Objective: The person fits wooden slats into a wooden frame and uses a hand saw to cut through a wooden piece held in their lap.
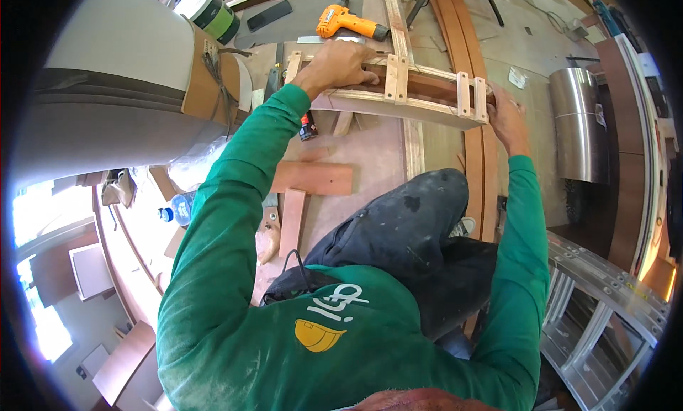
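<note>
Head view: curved wood frame (398, 91) far centre on bench, cleats already fixed across it, so assembly judged well along; ends not yet trimmed, apparently. Left hand (338, 66) clenched over frame's left end. Right hand (506, 119) grasping right end. Drill (348, 21) beyond, idle. Containers: bottle (179, 210) near left, contents unclear; tape roll (210, 9) far left.

Curved slatted wooden frame (405, 91), lying flat
</note>
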A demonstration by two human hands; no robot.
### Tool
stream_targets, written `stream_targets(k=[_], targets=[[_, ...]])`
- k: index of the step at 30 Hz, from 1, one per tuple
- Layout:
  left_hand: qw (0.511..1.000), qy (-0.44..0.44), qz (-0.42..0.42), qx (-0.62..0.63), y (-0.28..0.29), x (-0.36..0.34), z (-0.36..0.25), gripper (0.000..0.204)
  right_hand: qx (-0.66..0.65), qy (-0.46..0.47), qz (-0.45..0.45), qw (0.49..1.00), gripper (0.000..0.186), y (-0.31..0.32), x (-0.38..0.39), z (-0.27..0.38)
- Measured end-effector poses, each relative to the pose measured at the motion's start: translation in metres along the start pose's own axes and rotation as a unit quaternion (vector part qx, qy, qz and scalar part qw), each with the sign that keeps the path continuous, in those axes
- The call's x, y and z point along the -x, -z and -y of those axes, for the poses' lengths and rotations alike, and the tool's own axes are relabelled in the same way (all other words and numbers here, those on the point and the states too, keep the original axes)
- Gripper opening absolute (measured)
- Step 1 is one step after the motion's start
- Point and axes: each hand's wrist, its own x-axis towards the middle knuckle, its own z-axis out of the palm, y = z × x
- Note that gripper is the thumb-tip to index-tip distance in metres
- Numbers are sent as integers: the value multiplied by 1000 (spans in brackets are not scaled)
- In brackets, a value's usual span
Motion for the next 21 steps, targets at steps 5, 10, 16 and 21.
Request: stream_targets(k=[5, 10, 16, 21], targets=[[1000, 4, 7, -1, 6, -4, -6, 52, -7, -3, -8, 1000, 62, 0, -1, -7], [1000, -10, 8, -9, 4, -8, -5, 54, -35, -32, -180, 983, 50, 26, 15, 14], [996, 11, 86, -7, -4, -19, 9, 70, -259, -7, -123, 958, 37, 18, 104, 161], [992, -27, 126, 11, 17, -22, -2, 57, -400, -1, 3, 917, 34, -33, 169, 242]])
